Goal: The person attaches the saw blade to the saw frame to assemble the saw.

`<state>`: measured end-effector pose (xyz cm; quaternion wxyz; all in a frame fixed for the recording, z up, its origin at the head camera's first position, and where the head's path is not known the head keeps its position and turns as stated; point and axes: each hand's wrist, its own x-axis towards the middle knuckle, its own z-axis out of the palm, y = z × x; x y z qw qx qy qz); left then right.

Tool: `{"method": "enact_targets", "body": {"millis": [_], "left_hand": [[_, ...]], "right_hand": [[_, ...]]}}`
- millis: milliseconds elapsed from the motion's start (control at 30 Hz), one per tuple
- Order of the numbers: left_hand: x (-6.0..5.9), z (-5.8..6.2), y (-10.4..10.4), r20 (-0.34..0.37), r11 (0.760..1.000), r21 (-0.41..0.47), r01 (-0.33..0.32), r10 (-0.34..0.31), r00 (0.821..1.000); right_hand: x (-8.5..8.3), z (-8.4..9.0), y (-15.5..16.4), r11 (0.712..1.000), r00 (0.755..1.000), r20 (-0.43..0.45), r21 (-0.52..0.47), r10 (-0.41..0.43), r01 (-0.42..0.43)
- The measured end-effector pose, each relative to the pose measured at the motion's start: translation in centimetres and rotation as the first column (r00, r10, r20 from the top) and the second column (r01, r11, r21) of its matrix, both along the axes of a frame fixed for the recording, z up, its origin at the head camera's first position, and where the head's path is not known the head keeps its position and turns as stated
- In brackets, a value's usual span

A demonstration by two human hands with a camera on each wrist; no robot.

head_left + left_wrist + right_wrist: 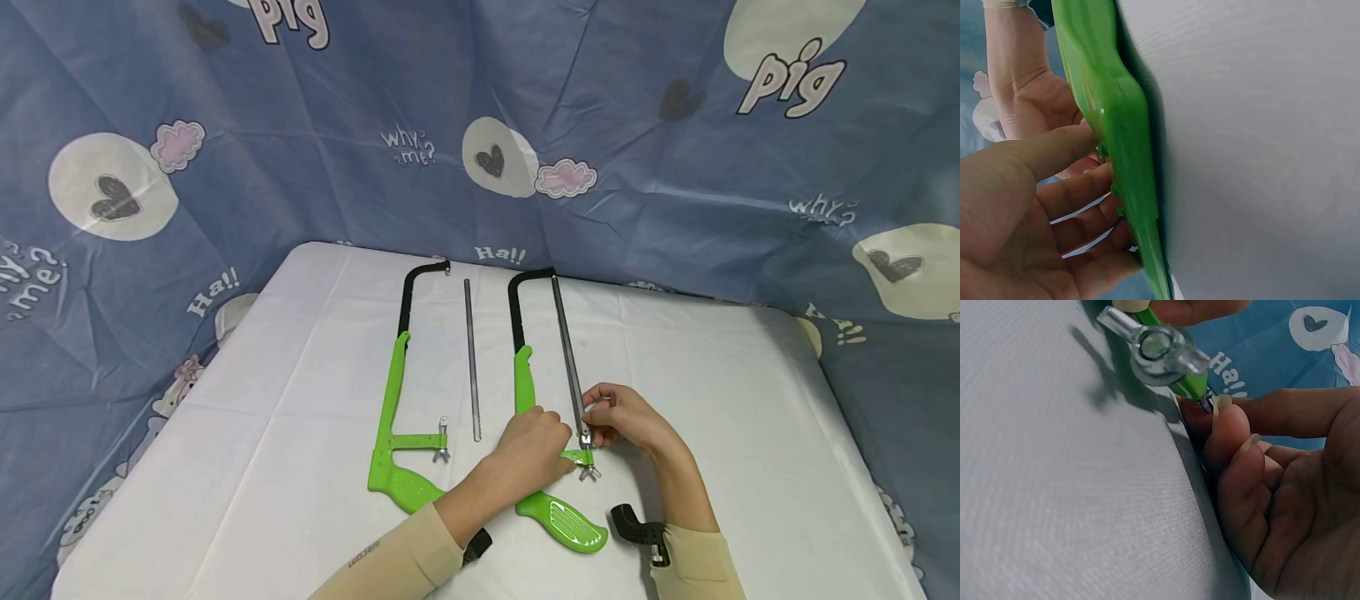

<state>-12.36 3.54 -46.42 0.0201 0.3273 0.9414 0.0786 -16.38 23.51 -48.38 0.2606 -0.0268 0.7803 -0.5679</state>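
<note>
A hacksaw (562,523) with a green handle and black front bow lies on the white table. My left hand (528,446) grips its green frame just above the handle; the left wrist view shows fingers against the green side (1129,156). The saw blade (566,342) runs from the bow's far end down to the near holder. There my right hand (626,417) pinches the blade's lower end between thumb and fingers, which partly hide the joint. Just nearer me, a metal wing nut (1160,353) sticks out of the green bracket.
To the left lies a second green hacksaw (386,417) without a blade, its handle partly behind my left forearm. A loose blade (471,358) lies between the two saws. A blue patterned cloth (450,83) hangs behind the white-covered table (225,467).
</note>
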Motion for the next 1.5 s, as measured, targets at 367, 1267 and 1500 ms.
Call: {"method": "enact_targets", "body": {"millis": [367, 1267, 1500], "left_hand": [[-0.1, -0.1, 0.0, 0.014, 1.0, 0.011, 0.002, -0.002, 1.0], [-4.4, 0.9, -3.4, 0.02, 0.967, 0.079, -0.24, 0.239, 0.971], [-5.1, 1.6, -3.4, 0.048, 0.964, 0.055, -0.259, 0.257, 0.965]], "right_hand": [[0.0, 0.1, 0.1, 1.0, 1.0, 0.01, -0.001, 0.0, 0.0], [-0.1, 0.0, 0.2, 1.0, 1.0, -0.004, -0.018, 0.013, -0.013], [0.0, 0.1, 0.3, 1.0, 1.0, 0.002, -0.02, 0.001, -0.001]]}}
